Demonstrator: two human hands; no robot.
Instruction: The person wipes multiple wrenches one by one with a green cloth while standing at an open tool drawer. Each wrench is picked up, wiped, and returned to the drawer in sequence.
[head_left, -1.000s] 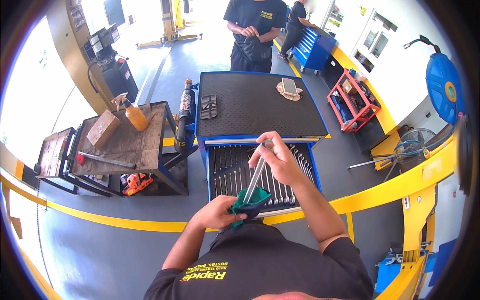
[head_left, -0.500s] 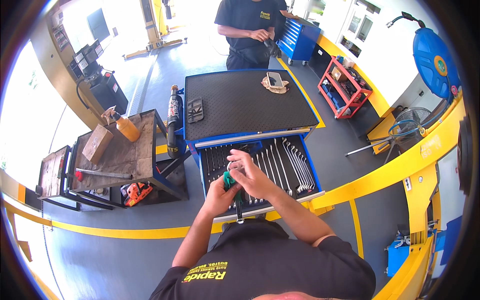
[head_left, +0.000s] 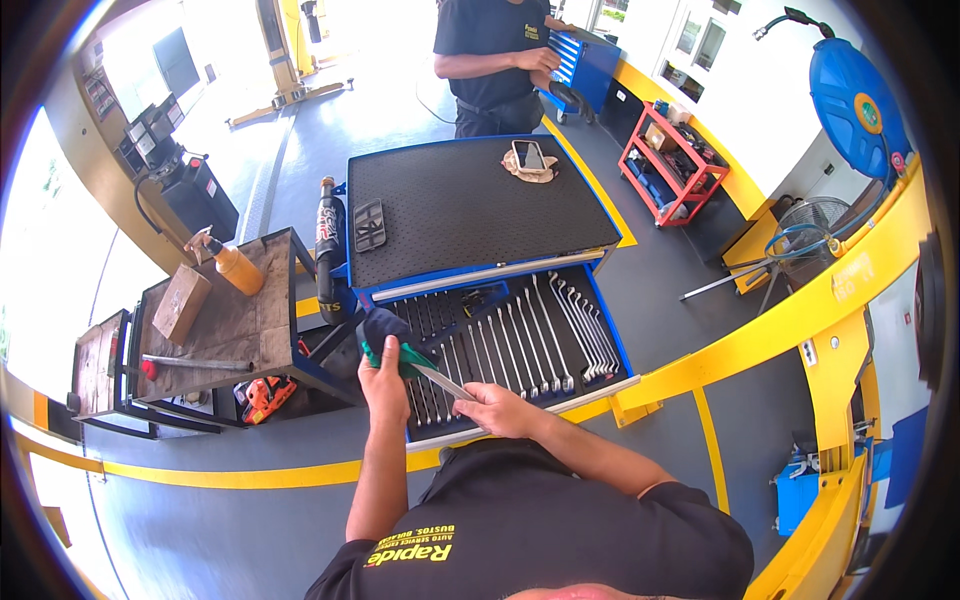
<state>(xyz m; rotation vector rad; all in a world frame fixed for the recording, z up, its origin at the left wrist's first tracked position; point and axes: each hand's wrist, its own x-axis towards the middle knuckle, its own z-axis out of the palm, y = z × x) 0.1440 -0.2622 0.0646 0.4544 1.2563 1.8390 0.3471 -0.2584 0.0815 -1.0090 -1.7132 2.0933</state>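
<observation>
A long silver wrench [head_left: 445, 383] slants between my two hands above the open drawer [head_left: 608, 388]. My left hand [head_left: 384, 388] is closed on a green and dark cloth [head_left: 388, 345], which is wrapped round the wrench's far left end and hides it. The fingers of my right hand [head_left: 497, 409] are closed round the wrench's near end. Below them, the drawer holds rows of silver combination wrenches [head_left: 540, 335] in dark liners, with offset ones [head_left: 590, 335] at the right.
The blue tool cabinet's black top [head_left: 450, 220] carries a phone [head_left: 528, 155] on a crumpled cloth and a small black tray [head_left: 370, 225]. To the left, a cart [head_left: 230, 330] holds a spray bottle [head_left: 240, 270], block and bar. A person [head_left: 490, 70] stands beyond. A yellow beam [head_left: 740, 350] curves along the right.
My hands have moved apart, the left with the cloth going left and the right coming down nearer me. More of the wrench shows, now slanting. The person beyond has shifted their hands.
</observation>
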